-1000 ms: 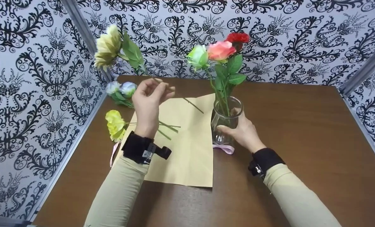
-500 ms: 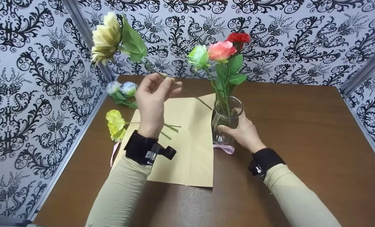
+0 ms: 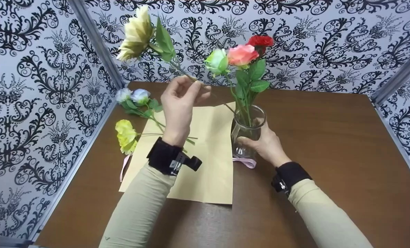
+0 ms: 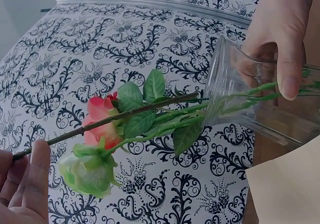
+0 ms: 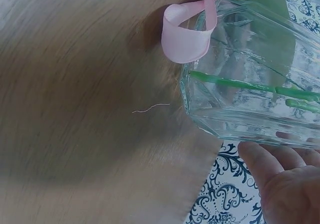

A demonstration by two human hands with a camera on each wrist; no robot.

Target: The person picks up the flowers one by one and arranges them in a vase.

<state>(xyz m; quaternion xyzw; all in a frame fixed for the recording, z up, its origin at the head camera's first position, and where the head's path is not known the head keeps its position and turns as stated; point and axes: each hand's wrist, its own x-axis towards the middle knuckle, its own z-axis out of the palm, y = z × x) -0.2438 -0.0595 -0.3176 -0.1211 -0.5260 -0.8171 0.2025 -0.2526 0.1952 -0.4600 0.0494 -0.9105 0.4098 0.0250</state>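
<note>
My left hand [image 3: 179, 106] pinches the thin brown-green stem [image 4: 122, 115] of a cream artificial flower [image 3: 136, 36], held tilted with its bloom up and to the left. The stem's lower end is close to the mouth of a clear glass vase [image 3: 241, 132]; whether it has passed the rim I cannot tell. Thumb and fingers of my right hand [image 3: 268, 144] grip the vase around its side. Inside stand a pale green rose [image 3: 217, 62], a pink rose [image 3: 242, 55] and a red flower [image 3: 261, 40]. Their green stems [image 5: 235, 82] show through the glass in the right wrist view.
A sheet of tan paper [image 3: 208, 172] lies left of the vase. Blue-white flowers [image 3: 140, 97] and a yellow flower [image 3: 125, 136] lie along its left side. A pink ribbon [image 3: 246, 162] shows at the vase's base. Patterned panels [image 3: 311, 51] border the brown table [image 3: 332, 144].
My left hand has moved right and slightly up with the cream flower, bringing its stem end to the vase mouth. The right hand and vase stay in place.
</note>
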